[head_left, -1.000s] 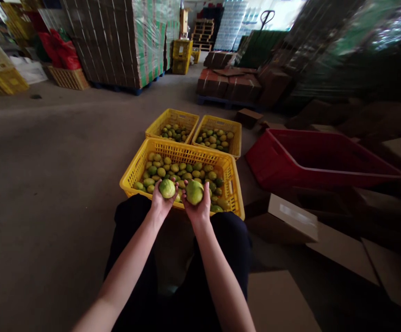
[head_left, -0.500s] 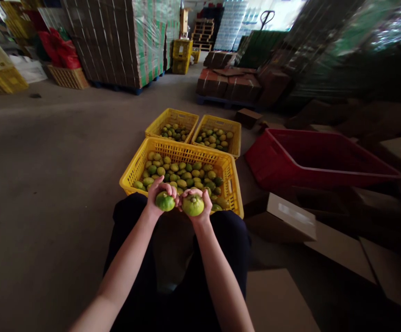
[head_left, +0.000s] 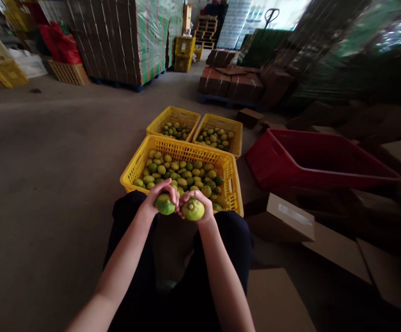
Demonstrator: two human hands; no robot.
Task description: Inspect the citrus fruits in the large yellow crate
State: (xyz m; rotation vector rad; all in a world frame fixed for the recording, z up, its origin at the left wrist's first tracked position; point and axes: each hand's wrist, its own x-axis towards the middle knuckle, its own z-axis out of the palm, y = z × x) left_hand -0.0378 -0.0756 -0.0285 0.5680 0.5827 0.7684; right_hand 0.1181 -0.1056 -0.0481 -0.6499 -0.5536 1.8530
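Observation:
Between my knees, at the near rim of a large yellow crate [head_left: 183, 146], my two hands are side by side and nearly touching. My left hand [head_left: 155, 195] is closed around a green lemon [head_left: 165, 204]. A paler, yellow-green lemon [head_left: 192, 209] is gripped in my right hand [head_left: 203, 203], its stem end facing me. Many green and yellow lemons [head_left: 186, 174] lie loose inside the crate just beyond my hands. The undersides of both held fruits are partly covered by my fingers.
Two more yellow crates [head_left: 173, 110] with lemons stand behind the large one. To the right are a red tub [head_left: 273, 161], a cardboard box [head_left: 290, 216] and flat cardboard [head_left: 276, 299]. Wrapped pallet stacks [head_left: 107, 41] rise at the back.
Both hands have tilted and come slightly lower, with the fingers curling further over the fruits. Each hand keeps its lemon. The camera view has shifted a little.

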